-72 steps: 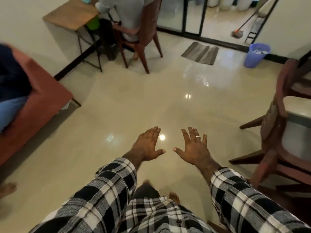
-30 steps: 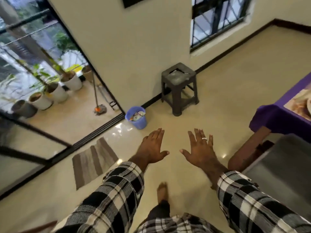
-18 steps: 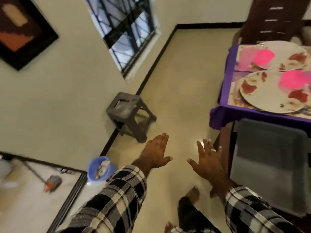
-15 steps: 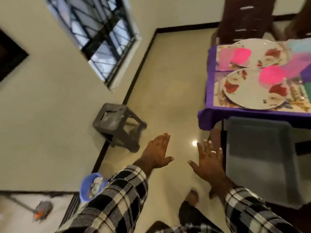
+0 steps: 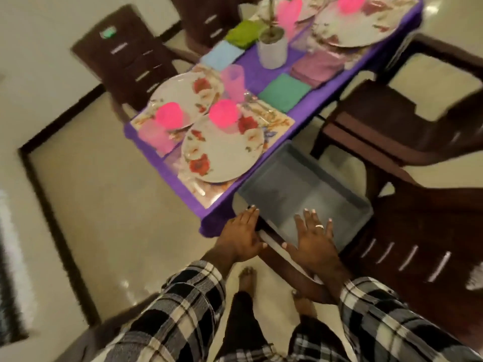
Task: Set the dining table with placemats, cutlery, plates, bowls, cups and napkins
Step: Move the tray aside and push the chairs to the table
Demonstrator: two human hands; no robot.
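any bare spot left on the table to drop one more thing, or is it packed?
Mostly packed. Free patches: purple cloth between the clear pink cup, the white pot and the teal napkin. The near end is crowded: two floral plates overlap on placemats, each with a pink bowl. The grey tray beside the table looks bare. Both hands are open.

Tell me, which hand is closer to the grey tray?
Right, probably. The right hand is spread open over the grey plastic tray on the chair, while the left hand sits beside its near corner, by the purple tablecloth.
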